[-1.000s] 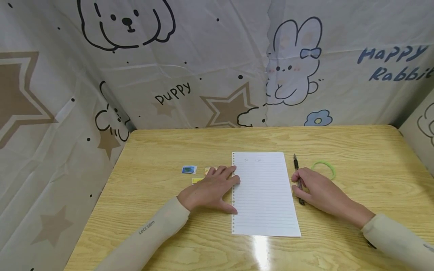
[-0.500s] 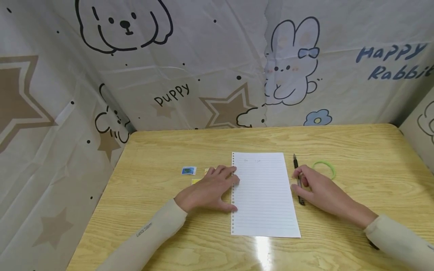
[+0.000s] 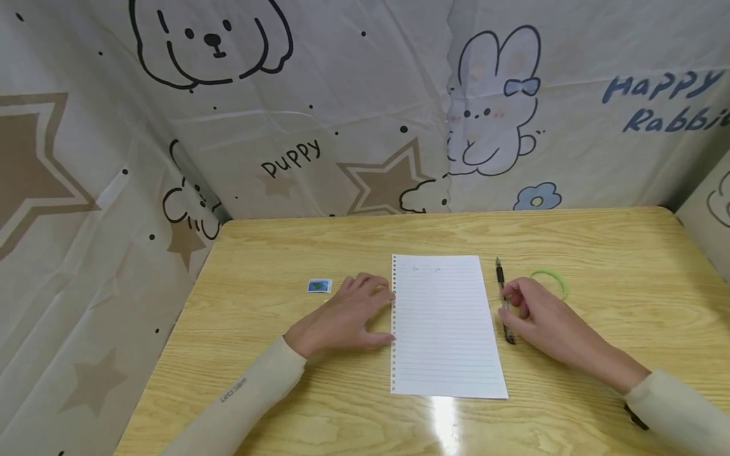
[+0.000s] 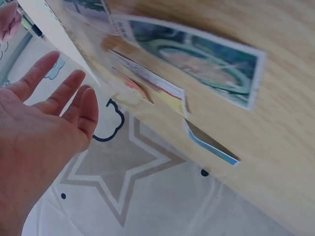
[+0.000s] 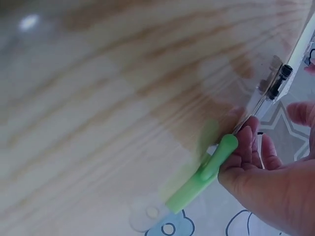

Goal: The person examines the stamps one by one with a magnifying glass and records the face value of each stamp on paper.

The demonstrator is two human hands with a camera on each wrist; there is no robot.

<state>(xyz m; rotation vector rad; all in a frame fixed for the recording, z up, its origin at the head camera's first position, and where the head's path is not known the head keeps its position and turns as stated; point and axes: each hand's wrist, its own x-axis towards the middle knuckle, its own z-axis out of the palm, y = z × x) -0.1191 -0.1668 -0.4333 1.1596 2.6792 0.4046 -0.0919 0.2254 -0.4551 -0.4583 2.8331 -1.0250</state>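
Observation:
In the head view a sheet of lined paper (image 3: pixel 441 329) with punched holes and faint writing near its top lies on the table. My left hand (image 3: pixel 345 313) is at its left edge, fingers spread and holding nothing. Under and beside that hand lie several small perforated stamps; a blue stamp (image 3: pixel 320 285) shows to its left, and a green-and-brown stamp (image 4: pixel 197 61) in the left wrist view. My right hand (image 3: pixel 542 320) hovers by a black-and-clear pen (image 3: pixel 500 273) lying right of the paper. Its fingers are loosely bent, and the thumb stands apart from them.
A light green ring (image 3: pixel 552 276) lies just beyond the right hand. The wooden table (image 3: pixel 274 247) ends at a patterned cloth wall (image 3: pixel 365 114) at the back and sides. A small dark object (image 3: pixel 635 416) partly shows under the right sleeve.
My left hand has drawn back slightly to the left, covering the yellow stamp that showed before. My right hand has shifted a little to the right. Paper and pen stay in place.

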